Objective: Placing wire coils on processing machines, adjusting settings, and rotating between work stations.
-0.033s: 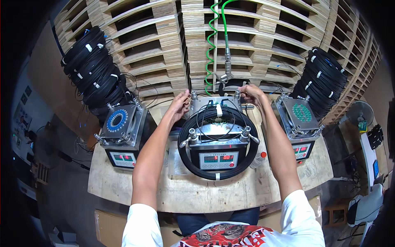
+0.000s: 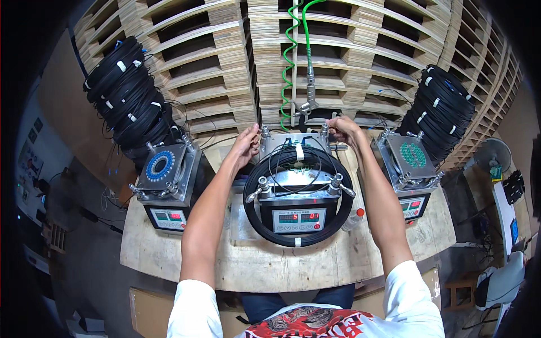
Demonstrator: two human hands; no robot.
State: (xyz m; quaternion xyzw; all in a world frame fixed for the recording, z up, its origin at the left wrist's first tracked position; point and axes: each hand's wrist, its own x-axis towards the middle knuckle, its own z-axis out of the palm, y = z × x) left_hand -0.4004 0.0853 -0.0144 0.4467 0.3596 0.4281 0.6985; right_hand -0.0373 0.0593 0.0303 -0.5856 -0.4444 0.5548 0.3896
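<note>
Straight ahead stands a polishing machine with a metal plate, corner clamp posts and a lit control panel. A black cable coil bound with white tape lies around its front, thin leads crossing the plate. My left hand is closed beside the rear left clamp post; the curled fingers hide whatever they grip. At the rear right clamp post, my right hand has its fingers bent and pressed together, their grip also hidden. Levers project from the front left post and front right post.
Similar machines flank it, the left machine with a blue ring of connectors, the right machine with green ones. Stacked cable coils rise behind. A green air hose hangs before wooden pallets. A red-capped bottle stands nearby.
Both hands stay at the rear clamp posts with no clear movement. The red digits on the middle machine's display look different.
</note>
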